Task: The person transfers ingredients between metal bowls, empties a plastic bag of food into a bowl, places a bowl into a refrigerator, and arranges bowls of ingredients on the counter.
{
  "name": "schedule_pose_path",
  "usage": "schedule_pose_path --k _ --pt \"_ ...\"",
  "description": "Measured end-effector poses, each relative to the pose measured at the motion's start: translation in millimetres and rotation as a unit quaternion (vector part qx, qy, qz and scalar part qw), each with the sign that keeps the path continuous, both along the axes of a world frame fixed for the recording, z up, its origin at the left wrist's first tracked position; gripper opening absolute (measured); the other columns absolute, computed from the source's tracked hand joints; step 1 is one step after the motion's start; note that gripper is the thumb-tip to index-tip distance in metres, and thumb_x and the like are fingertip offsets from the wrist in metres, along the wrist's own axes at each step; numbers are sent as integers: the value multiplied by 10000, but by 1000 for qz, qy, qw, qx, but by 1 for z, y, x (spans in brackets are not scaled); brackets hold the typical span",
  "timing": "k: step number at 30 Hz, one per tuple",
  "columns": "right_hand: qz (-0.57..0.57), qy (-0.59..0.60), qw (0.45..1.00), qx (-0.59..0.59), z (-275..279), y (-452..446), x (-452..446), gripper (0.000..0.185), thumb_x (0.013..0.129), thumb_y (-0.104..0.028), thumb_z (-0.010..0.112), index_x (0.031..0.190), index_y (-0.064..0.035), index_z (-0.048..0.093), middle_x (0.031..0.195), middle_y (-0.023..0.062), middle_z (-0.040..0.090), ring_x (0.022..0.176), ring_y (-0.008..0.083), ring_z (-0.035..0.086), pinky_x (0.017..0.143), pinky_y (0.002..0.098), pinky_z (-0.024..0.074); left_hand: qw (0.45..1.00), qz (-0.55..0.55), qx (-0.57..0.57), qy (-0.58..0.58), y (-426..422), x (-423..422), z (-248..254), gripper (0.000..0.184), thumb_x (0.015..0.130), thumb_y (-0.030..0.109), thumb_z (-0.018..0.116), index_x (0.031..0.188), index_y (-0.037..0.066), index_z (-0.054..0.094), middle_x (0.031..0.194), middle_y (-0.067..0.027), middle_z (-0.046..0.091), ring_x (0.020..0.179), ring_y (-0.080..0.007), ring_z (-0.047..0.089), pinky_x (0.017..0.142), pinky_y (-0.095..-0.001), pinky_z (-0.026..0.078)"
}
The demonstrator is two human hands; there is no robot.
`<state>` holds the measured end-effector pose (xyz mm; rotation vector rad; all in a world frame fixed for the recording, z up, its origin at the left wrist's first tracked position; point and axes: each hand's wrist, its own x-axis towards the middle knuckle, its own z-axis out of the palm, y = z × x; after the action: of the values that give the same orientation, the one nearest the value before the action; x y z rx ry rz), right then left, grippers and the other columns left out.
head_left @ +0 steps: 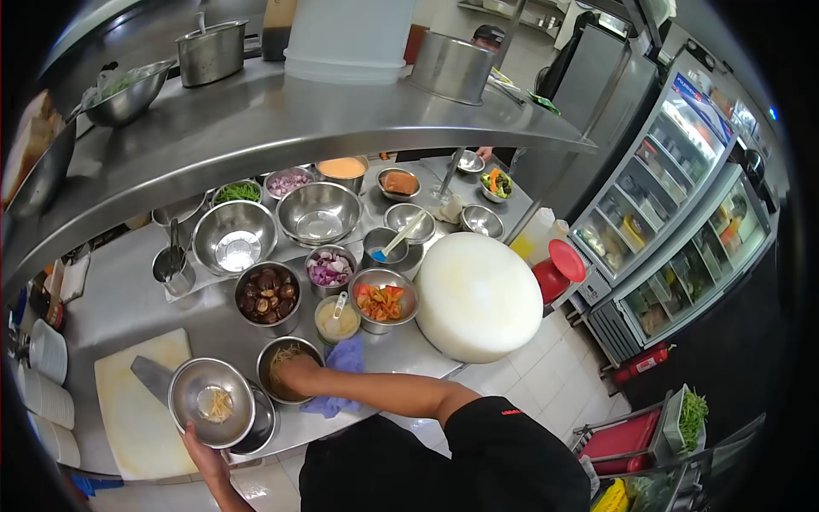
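While my left hand (205, 452) clasps a bowl (189, 408) of pale strips (218, 406), my right hand (299, 375) dips into the neighbouring pot (266, 378), grip hidden.

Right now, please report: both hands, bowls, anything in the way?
Left hand grips metal mixing bowl, pale strips inside. Right hand inside second bowl. Purple cloth beneath right forearm; knife blade partly hidden by held bowl.

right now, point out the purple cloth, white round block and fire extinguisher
Purple cloth (345, 353): head view, upper part
White round block (479, 294): head view, flat top
Fire extinguisher (640, 365): head view, red body
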<state>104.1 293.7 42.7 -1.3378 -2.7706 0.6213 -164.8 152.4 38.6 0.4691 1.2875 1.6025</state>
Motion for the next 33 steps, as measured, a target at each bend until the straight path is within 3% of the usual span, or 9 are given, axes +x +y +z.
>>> schedule_pose_path --k 7,9,12,17,21,25,27,30,33 --pt "-7 56 998 2 22 9 21 159 722 -163 631 855 -94 683 813 157 660 743 328 638 662 439 511 1000 -4 9 26 7 29 41 483 936 378 460 1230 -5 458 1198 -140 523 1097 -240 538 930 -367 439" --pt "-15 303 952 39 10 13 49 124 743 -110 652 851 -50 662 755 118 655 734 255 643 662 386 508 999 -22 1 44 8 26 46 431 948 377 427 1117 -7 524 1047 -105 568 939 -192 570 764 -310 465" --pt "-130 287 947 -67 124 3 52 145 839 -152 625 889 -20 655 765 124 638 717 183 621 646 316 484 985 -55 -24 164 14 35 64 415 958 351 397 995 -21 576 901 -89 611 713 -136 593 523 -243 479" --pt "17 376 925 50 170 -4 34 173 862 -130 605 969 -3 654 801 131 637 724 241 626 652 329 488 987 -97 -9 129 37 82 88 355 942 255 411 1222 39 386 903 -109 553 610 -153 579 408 -257 436" --pt "94 256 960 67 142 4 34 175 836 -103 637 979 -8 668 804 131 632 731 266 612 643 358 479 987 -124 -12 105 49 117 87 393 941 259 412 1257 28 368 945 -128 549 613 -137 563 414 -255 424" --pt "-54 297 950 83 169 4 73 226 829 -194 646 961 -14 614 841 142 606 745 316 611 653 394 482 972 -126 -21 196 51 141 60 452 957 299 403 1213 -65 479 1109 -137 567 1101 -223 482 1000 -337 328" --pt "-70 251 916 306 169 14 103 263 815 -253 664 907 -22 578 865 138 597 729 303 606 646 388 484 995 -79 -2 53 61 146 7 414 956 315 406 1120 -38 548 1112 -115 583 1089 -196 508 971 -333 363" --pt "-116 248 957 91 169 30 167 248 815 -250 652 865 -21 568 812 147 591 691 295 589 632 382 474 979 -188 74 -35 79 198 70 454 965 374 379 1237 26 488 1212 -110 557 1102 -243 558 980 -386 417" --pt "-124 304 942 73 168 55 229 199 813 -188 611 825 -1 543 699 169 542 624 256 540 594 350 443 951 -275 140 12 93 258 130 624 970 512 319 1338 8 317 1173 -153 523 920 -227 620 647 -306 525"
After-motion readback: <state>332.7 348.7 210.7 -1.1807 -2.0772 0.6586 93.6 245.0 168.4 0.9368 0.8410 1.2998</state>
